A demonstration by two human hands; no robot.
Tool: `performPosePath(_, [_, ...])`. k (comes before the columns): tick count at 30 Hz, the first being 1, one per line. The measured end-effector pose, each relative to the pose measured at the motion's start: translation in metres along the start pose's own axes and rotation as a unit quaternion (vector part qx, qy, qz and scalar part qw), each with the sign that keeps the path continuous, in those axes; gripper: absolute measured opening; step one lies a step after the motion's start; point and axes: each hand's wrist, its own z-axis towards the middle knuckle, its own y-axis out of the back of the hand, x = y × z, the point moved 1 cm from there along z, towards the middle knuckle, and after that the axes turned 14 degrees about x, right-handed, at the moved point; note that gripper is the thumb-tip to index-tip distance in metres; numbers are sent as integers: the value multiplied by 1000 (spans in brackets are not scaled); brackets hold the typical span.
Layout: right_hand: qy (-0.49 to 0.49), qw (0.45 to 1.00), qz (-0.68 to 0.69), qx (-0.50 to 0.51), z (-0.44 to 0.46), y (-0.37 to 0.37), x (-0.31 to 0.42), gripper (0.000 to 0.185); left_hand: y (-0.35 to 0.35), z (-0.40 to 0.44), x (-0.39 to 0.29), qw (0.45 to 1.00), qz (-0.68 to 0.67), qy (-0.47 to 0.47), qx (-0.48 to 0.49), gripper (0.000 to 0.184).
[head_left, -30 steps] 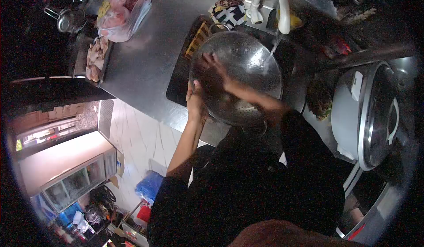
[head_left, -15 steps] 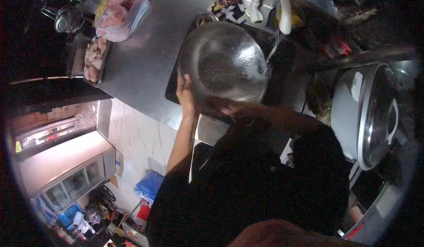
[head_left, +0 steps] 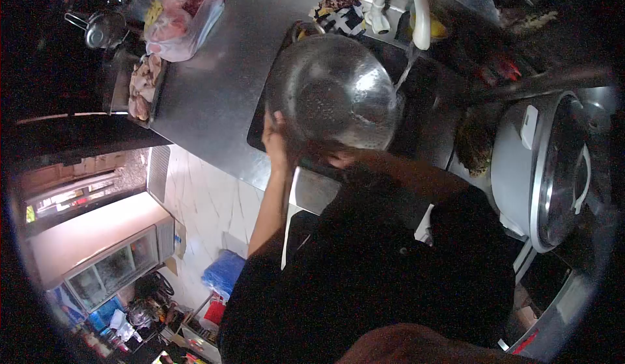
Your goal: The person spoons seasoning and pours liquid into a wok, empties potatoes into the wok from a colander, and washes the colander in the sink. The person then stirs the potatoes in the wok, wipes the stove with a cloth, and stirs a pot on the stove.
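A large, shiny round metal bowl [head_left: 325,94] is held over the dark sink [head_left: 424,78], with its inside facing me. Its base has a dotted texture. My left hand [head_left: 277,141] grips the bowl's near left rim, thumb and fingers closed around the edge. Beside the near rim, my right hand [head_left: 338,159] is closed in shadow; what it holds is hidden. From the white faucet [head_left: 421,19] a stream of water [head_left: 408,65] runs down by the bowl's right edge.
On the steel counter [head_left: 215,97] stand a bag of meat [head_left: 185,26] and a tray of raw pieces [head_left: 144,87]. Crumpled cloths [head_left: 340,16] lie behind the bowl. A big lidded pot [head_left: 521,169] stands at the right.
The whole view has shifted slightly right and down. Both hands stay at the bowl's near rim, and the water keeps running.
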Motion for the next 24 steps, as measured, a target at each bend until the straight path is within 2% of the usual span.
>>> performPosePath(1, [-6,999,4,48,-16,6,-10,58,-2,-6,-15,999,28,9,-25,44])
performPosePath(2, [-31,997,-43,52,-26,12,-28,58,-5,-12,-22,998,47,20,-40,44])
performPosePath(3, [-50,990,-129,11,-31,19,-53,58,-8,-17,-24,996,64,32,-55,44])
performPosePath(5, [-74,945,-278,-157,-32,35,-89,57,-8,-22,-12,997,44,48,-34,44])
performPosePath(8, [-65,912,-166,-369,16,47,-58,55,-21,-18,4,998,-29,61,-5,43])
performPosePath(9, [-58,910,-139,-386,29,44,-43,55,-27,-18,0,997,-45,62,16,43])
performPosePath(12, [9,922,-154,-355,51,40,2,53,-5,-9,21,992,-4,118,-33,41])
performPosePath(14, [29,923,-192,-333,55,62,16,52,-12,-15,11,994,-18,103,-15,42])
performPosePath(17, [-101,907,-323,-252,63,112,-15,50,-19,-25,-4,995,-6,102,-17,42])
performPosePath(19, [-118,891,-357,-253,30,136,-58,55,-22,-28,-14,996,-13,83,-23,42])
performPosePath(20, [-136,873,-388,-263,15,136,-72,58,-24,-28,-19,997,-28,61,-24,43])
performPosePath(21, [-171,879,-382,-228,3,127,-76,61,-26,-27,-22,998,-44,41,-23,43])
performPosePath(23, [-240,884,-369,-159,-18,95,-73,66,-31,-25,-24,998,41,1,-40,44])
performPosePath(24, [-257,902,-320,-134,-24,72,-67,68,-32,-24,-25,995,84,-18,-48,45])
